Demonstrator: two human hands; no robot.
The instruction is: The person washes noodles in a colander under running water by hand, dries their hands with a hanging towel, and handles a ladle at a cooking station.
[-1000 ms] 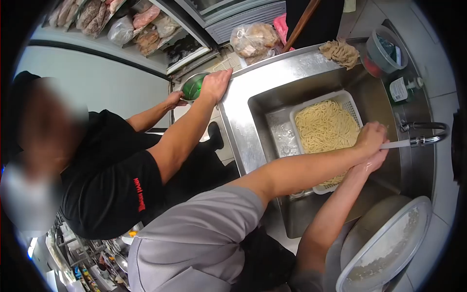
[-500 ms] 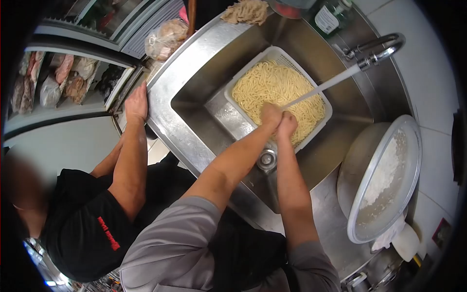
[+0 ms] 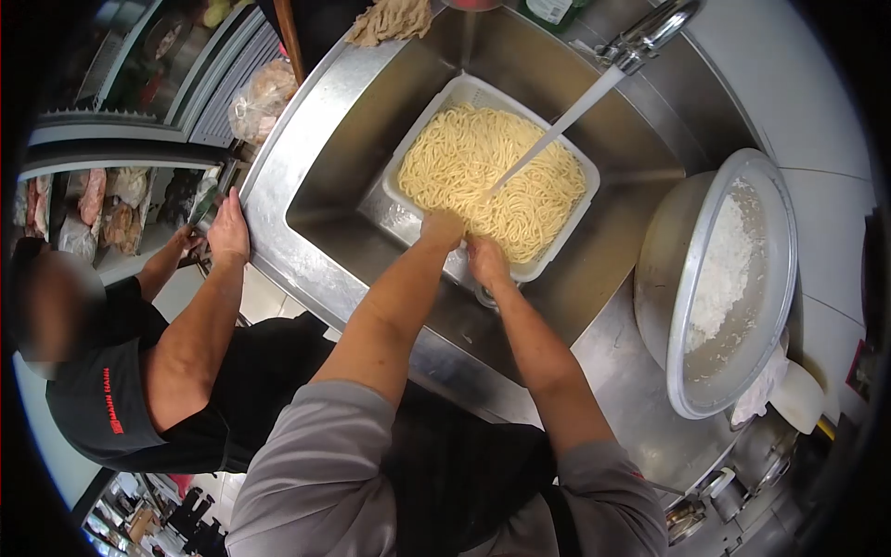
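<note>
A white perforated plastic basket (image 3: 557, 256) full of pale yellow noodles (image 3: 497, 158) sits in the steel sink (image 3: 348, 139). My left hand (image 3: 444, 229) is closed at the basket's near rim, fingers curled over the edge beside the noodles. Close to its right, my right hand (image 3: 486, 260) is curled at the same rim. The fingertips of both hands are partly hidden. From the faucet (image 3: 640, 46), a stream of water (image 3: 557, 128) falls onto the noodles. Part of the drain (image 3: 484, 297) shows just below my right hand.
A large metal bowl (image 3: 682, 371) with white powder (image 3: 724, 278) inside leans on the counter at right. A brown cloth (image 3: 390, 20) lies on the sink's far edge. At left, a co-worker's hand (image 3: 228, 230) rests by the sink's edge, near an open fridge (image 3: 93, 167).
My hands have drawn back from over the noodles to the basket's near rim and moved slightly apart. The view has shifted. The co-worker's second hand has come into view by the fridge.
</note>
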